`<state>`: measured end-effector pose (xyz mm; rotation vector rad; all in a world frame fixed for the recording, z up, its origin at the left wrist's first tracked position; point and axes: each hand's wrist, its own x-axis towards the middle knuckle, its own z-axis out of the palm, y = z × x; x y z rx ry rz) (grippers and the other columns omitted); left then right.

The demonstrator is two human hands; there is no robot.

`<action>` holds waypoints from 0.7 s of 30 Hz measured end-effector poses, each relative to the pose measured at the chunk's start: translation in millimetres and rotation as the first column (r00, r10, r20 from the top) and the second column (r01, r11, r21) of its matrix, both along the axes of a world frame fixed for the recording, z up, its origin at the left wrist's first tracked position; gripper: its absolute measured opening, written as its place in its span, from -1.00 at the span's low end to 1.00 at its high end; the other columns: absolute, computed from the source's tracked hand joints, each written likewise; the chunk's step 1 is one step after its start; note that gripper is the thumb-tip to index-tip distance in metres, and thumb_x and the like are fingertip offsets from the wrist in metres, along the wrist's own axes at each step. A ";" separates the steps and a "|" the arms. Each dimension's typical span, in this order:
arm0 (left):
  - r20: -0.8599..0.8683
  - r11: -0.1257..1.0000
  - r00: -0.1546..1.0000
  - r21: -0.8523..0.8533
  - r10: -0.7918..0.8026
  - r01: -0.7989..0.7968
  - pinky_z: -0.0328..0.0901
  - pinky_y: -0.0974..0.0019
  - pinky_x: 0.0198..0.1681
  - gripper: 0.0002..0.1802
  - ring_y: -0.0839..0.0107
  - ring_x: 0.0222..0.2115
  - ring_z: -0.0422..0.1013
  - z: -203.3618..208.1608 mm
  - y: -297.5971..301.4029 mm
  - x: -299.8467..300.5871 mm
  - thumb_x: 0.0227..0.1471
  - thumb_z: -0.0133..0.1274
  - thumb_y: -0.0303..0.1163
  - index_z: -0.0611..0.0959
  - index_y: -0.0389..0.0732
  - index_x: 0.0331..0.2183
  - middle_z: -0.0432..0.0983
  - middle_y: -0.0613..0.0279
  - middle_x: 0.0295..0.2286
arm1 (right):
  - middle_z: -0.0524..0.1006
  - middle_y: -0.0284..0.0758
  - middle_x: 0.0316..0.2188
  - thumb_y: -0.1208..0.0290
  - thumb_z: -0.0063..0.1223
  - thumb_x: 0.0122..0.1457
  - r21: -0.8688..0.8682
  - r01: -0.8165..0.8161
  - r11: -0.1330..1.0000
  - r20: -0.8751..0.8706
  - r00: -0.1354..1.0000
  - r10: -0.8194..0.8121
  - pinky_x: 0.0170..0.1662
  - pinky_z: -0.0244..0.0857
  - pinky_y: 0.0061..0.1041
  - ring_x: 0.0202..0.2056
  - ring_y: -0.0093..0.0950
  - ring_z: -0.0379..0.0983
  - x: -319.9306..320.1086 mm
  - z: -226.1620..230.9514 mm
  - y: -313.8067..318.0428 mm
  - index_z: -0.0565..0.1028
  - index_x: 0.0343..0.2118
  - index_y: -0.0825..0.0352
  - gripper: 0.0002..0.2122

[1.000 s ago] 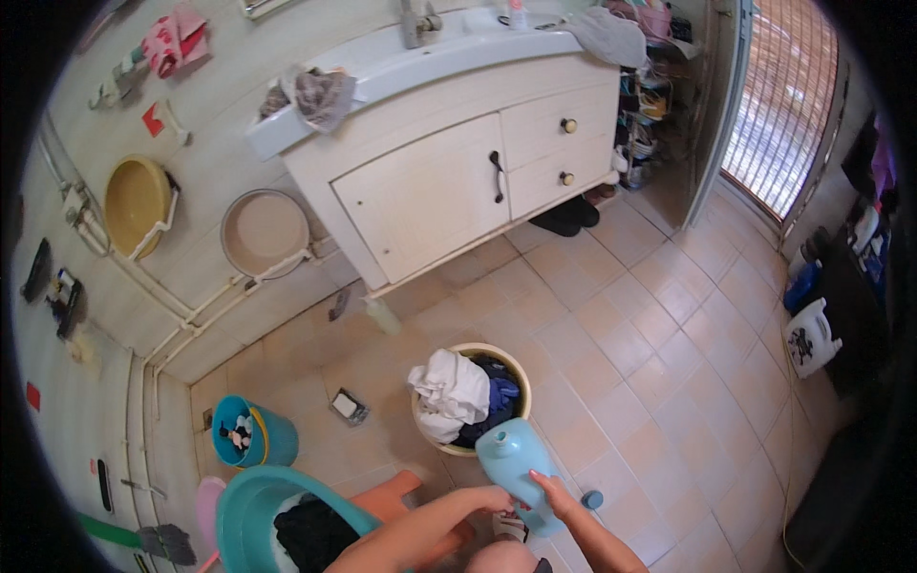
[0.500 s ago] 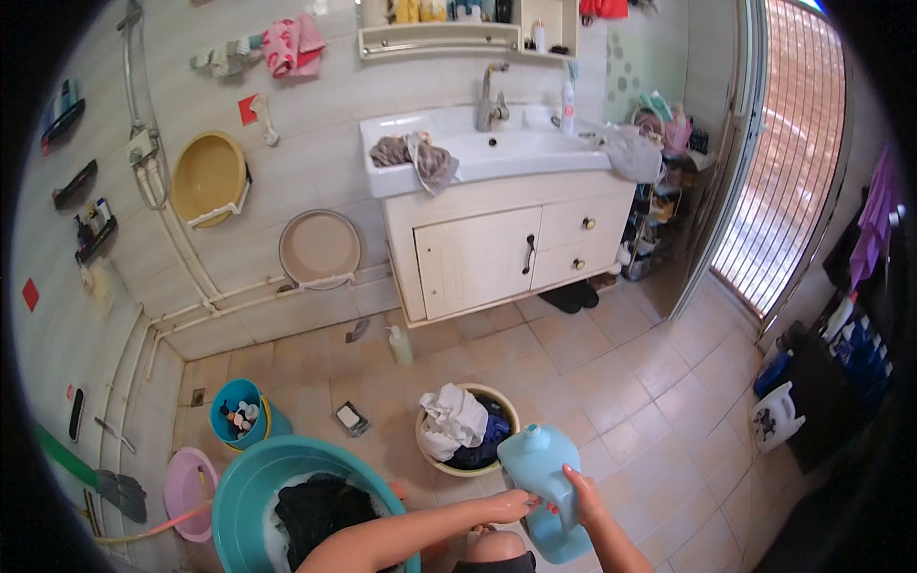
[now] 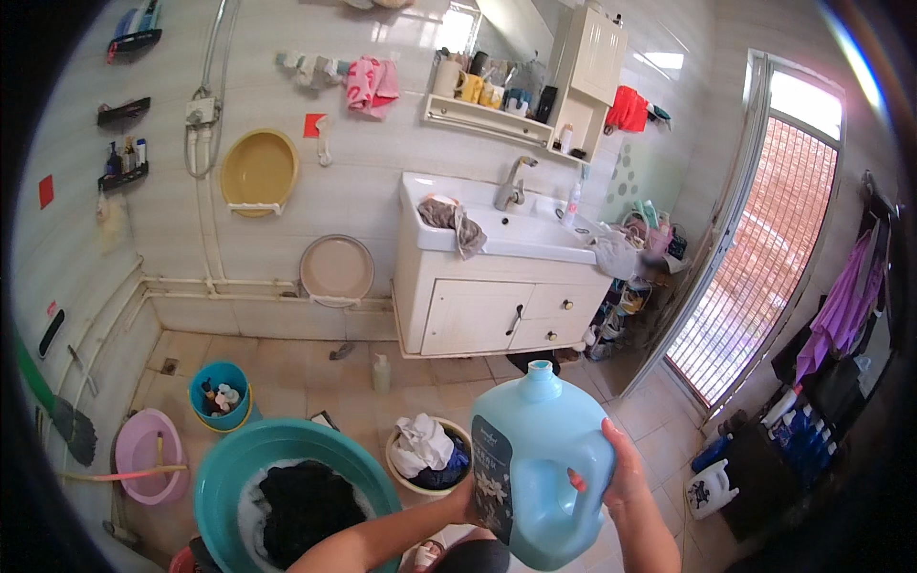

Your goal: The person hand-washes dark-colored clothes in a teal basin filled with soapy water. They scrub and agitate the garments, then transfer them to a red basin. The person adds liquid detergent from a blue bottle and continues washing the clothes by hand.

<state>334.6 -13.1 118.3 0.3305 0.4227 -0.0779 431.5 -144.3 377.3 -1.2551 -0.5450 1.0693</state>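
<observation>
Use the teal tub [image 3: 222, 479] as reference. The blue jug [image 3: 530, 430] is held neck up, to the right of the tub; what lies beneath its base cannot be seen. The right hand [image 3: 626, 468] has its grip wrapped around the jug's handle. The left hand [image 3: 465, 501] meets the jug's lower left side; its fingers are hidden, so the closure of that grip cannot be told. The lower picture edge cuts off the tub, and the left forearm overlaps the dark cloth [image 3: 306, 506] inside. The cream basin [image 3: 394, 469] stands just beyond the tub's right rim. Tiled floor [image 3: 638, 416] extends right of the tub, past the jug, to the white container [image 3: 718, 485].
</observation>
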 end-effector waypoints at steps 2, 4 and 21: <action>-0.013 0.986 0.986 -0.010 0.164 -0.164 -0.05 -0.11 0.02 -0.27 0.10 -0.02 0.12 35.9 -13.5 -24.7 -0.11 -0.42 0.25 0.33 -0.03 -0.03 0.23 0.19 -0.04 | 0.39 -0.17 -0.67 0.04 -0.12 0.01 0.052 -0.108 0.993 0.016 0.994 0.107 -0.67 0.19 -0.53 -0.67 -0.40 0.34 -11.8 8.8 1.2 0.31 -0.29 0.44 -0.55; -0.027 0.986 0.986 0.030 0.164 -0.163 -0.05 -0.13 0.01 -0.23 0.09 -0.01 0.10 52.3 -26.8 -46.4 -0.12 -0.40 0.27 0.30 -0.06 -0.01 0.16 0.18 0.00 | 0.37 -0.17 -0.68 0.04 -0.11 0.00 0.092 -0.134 0.987 -0.014 0.991 0.136 -0.67 0.18 -0.53 -0.68 -0.41 0.32 -13.3 9.9 -5.8 0.30 -0.29 0.45 -0.53; -0.074 0.908 0.912 0.148 0.404 -0.391 0.13 0.02 -0.08 -0.41 0.21 -0.14 0.27 120.0 -66.0 -225.2 0.01 -0.47 0.09 0.40 -0.08 -0.11 0.34 0.26 -0.14 | 0.36 -0.20 -0.69 0.03 -0.11 0.01 0.020 -0.465 0.885 0.094 0.882 0.461 -0.70 0.15 -0.57 -0.72 -0.46 0.27 -156.0 44.0 -0.4 0.30 -0.30 0.49 -0.52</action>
